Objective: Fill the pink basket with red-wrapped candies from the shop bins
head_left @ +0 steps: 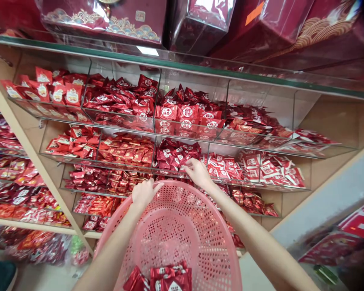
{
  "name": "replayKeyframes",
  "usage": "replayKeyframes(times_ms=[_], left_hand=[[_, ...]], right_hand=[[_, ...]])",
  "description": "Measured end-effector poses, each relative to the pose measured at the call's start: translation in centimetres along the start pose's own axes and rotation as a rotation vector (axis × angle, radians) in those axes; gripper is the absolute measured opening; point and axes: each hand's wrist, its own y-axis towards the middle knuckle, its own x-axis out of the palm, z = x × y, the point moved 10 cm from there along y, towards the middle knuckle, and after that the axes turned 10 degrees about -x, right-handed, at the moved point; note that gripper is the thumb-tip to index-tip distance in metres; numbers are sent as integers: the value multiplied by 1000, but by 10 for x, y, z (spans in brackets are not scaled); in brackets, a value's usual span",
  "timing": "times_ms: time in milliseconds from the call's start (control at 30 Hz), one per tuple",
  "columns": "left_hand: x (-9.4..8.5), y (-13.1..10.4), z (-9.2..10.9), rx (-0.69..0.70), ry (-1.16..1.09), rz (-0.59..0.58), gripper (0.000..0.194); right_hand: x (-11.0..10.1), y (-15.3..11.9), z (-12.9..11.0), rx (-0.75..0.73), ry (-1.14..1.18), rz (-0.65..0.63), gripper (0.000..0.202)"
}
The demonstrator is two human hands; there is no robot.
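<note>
My left hand (pixel 144 194) is closed on the far rim of a pink perforated basket (pixel 212 238), its thumb lying along the rim. Several red wrapped packets (pixel 171 279) rest in the near part of the basket. Beyond the rim, my right hand (pixel 197 171) reaches to the front of a shelf compartment of dark red packets (pixel 177 153). Its fingers are bent together at the compartment's front edge; whether a packet is between them is too small to tell.
Glass-fronted shelves (pixel 127 149) of red packets span the view. Large maroon boxes (pixel 109 20) stand on the glass shelf (pixel 182 62) above. A wooden upright (pixel 33 157) divides off more shelves at left. Bagged packets (pixel 39 246) lie low at left.
</note>
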Motion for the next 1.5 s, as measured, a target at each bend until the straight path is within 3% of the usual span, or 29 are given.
replayKeyframes(times_ms=[167, 267, 400, 467, 567, 633, 733, 933, 1200, 1333, 1500], left_hand=[[-1, 1, -7, -22, 2, 2, 75], [-1, 2, -9, -17, 3, 5, 76], [1, 4, -11, -19, 5, -6, 76], [2, 4, -11, -20, 0, -16, 76], [3, 5, -9, -26, -5, -32, 76], [3, 5, -8, -30, -4, -32, 74], [0, 5, -9, -31, 2, -14, 71], [3, 5, -14, -44, 17, -24, 70], [9, 7, -12, -31, 7, -30, 73], [11, 8, -12, -30, -7, -27, 71], [12, 8, -14, -40, -4, -30, 68]], right_hand=[[12, 32, 19, 207, -269, 4, 35], [19, 37, 19, 235, -336, 11, 46], [22, 37, 21, 224, -322, -19, 42], [21, 41, 20, 173, -302, -39, 35], [17, 54, 5, -45, -325, -53, 25], [21, 64, -7, -205, -366, -100, 36], [33, 74, -11, -309, -430, -212, 43], [45, 80, -6, -339, -448, -274, 40], [37, 76, -6, -415, -396, -251, 33], [34, 67, -14, -455, -373, -263, 31], [30, 46, -17, -394, -374, -254, 26]])
